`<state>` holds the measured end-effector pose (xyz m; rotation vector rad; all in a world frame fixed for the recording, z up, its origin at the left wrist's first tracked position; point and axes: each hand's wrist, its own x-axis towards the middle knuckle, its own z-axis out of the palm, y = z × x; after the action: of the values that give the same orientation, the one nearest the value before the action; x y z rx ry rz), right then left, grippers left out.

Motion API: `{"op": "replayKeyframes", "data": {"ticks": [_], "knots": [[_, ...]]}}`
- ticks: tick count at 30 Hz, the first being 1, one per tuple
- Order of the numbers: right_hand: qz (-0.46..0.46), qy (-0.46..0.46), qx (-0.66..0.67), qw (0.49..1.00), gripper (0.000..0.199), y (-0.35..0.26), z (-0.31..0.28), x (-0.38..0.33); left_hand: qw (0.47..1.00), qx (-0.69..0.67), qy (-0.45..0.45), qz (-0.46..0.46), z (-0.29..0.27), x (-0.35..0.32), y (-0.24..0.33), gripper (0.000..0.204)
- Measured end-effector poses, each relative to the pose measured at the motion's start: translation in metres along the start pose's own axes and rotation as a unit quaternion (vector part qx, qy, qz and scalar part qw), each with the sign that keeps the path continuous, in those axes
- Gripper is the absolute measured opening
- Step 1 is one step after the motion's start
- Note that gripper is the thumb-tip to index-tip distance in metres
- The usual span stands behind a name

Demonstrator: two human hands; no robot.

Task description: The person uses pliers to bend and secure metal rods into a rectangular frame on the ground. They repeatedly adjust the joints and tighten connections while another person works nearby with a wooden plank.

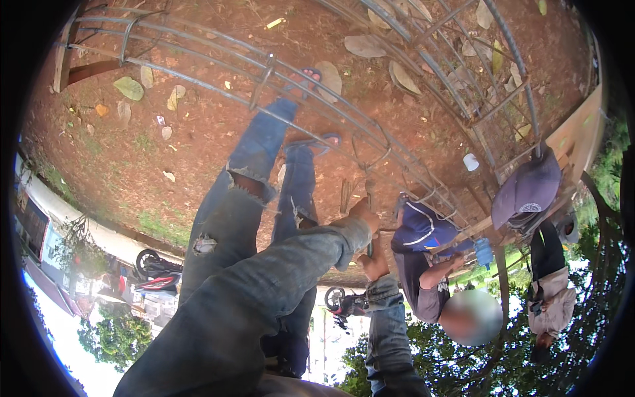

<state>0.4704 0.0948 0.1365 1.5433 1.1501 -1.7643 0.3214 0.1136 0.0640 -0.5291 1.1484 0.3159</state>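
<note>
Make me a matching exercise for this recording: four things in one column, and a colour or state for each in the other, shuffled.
Things:
1. Left hand
2. Steel rebar cage
3. Denim jeans
4. Peaked cap

Colours and states:
A. Torn open at the knee
B. Dark purple
C. Closed around a slim hand tool
D. Long grey bars with hoops across them

Right pairs: 1-C, 2-D, 3-A, 4-B
</note>
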Motion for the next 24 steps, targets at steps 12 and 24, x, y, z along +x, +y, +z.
{"op": "replayKeyframes", "data": {"ticks": [12, 24], "knots": [[-0.042, 0.042, -0.05, 0.997, 0.079, -0.005, -0.004, 0.011, 0.999, 0.021, 0.028, -0.006, 0.0, 0.022, -0.003, 0.022], [-0.026, 0.166, -0.196, 0.966, 0.071, -0.045, 0.001, 0.004, 0.992, -0.12, -0.021, 0.041, -0.014, 0.011, -0.007, 0.015]]}}
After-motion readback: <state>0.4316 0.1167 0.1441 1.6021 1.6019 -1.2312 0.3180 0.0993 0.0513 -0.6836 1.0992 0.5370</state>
